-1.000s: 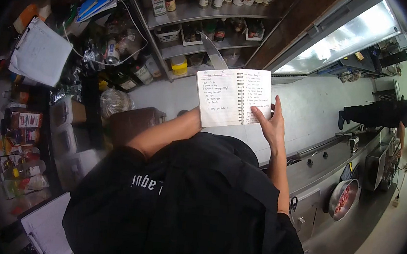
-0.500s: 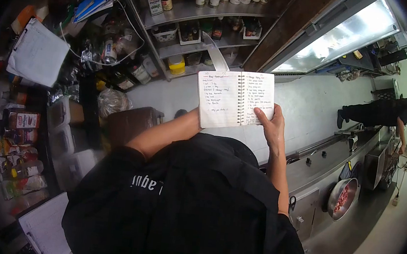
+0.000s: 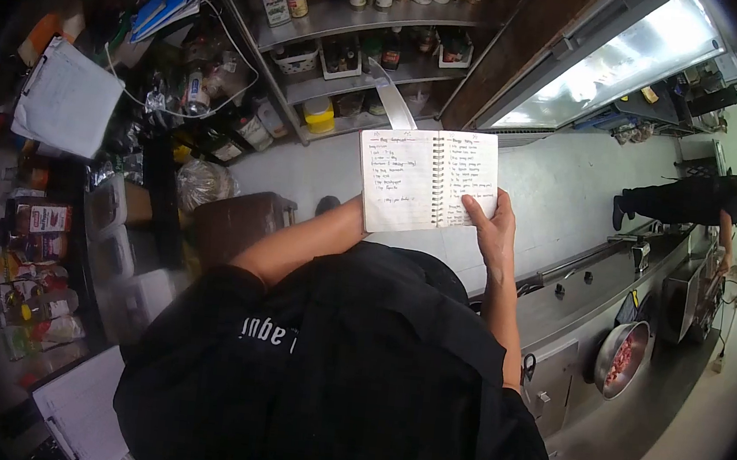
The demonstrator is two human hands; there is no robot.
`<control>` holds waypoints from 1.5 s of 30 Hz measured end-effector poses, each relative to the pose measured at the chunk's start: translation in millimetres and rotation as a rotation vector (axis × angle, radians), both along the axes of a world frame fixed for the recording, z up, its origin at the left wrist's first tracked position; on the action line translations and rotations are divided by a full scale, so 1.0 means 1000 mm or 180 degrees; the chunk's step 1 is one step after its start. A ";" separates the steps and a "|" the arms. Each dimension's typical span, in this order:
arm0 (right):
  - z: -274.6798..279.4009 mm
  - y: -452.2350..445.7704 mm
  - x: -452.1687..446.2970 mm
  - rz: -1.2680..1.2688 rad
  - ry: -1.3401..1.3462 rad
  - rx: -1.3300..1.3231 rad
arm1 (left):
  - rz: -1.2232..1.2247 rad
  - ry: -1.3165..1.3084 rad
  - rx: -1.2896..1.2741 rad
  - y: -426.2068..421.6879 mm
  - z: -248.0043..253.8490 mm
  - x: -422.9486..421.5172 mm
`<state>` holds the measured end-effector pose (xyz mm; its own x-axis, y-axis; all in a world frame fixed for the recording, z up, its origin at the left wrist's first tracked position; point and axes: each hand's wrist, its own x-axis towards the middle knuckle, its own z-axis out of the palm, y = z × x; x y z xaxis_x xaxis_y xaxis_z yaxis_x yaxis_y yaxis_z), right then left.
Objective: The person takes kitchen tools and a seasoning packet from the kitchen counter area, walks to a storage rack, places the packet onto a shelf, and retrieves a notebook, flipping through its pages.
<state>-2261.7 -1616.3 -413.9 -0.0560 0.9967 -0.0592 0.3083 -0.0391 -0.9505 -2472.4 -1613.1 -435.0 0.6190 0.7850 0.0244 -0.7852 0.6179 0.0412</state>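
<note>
An open spiral notebook [image 3: 402,180] with handwritten lists on both pages faces me in the middle of the view. My right hand [image 3: 495,224] grips its lower right corner, thumb on the page and fingers behind. My left forearm [image 3: 314,241] reaches the notebook's lower left edge; the left hand is hidden behind the pages. A broad knife blade [image 3: 390,99] sticks out past the notebook's top edge, pointing away to the upper left. The knife's handle and what grips it are out of sight.
Shelves [image 3: 362,21] with spice jars and baskets stand ahead. On the right, a steel counter [image 3: 588,296] carries a metal bowl [image 3: 606,364] of red meat pieces. A co-worker [image 3: 686,200] in black stands beyond. Clipboards [image 3: 70,99], bottles and plastic containers [image 3: 119,197] crowd the left.
Almost nothing differs. The view has shifted very slightly, while the notebook, the knife blade and both arms keep their places.
</note>
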 end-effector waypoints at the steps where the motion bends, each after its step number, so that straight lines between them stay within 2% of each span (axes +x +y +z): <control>1: 0.001 -0.001 0.000 -0.0018 0.0037 -0.0038 | -0.0017 0.0004 0.0003 0.000 -0.002 0.000; 6: 0.004 -0.006 0.007 -0.0069 0.0028 0.0029 | -0.0053 0.0362 0.0134 0.000 -0.011 0.009; 14: 0.016 -0.015 0.009 -0.0152 -0.0225 -0.0120 | -0.0110 0.0321 0.0129 0.002 -0.009 0.016; 45: 0.004 -0.023 0.011 -0.0235 -0.0164 -0.0060 | -0.0134 0.0229 0.0095 0.006 -0.011 0.025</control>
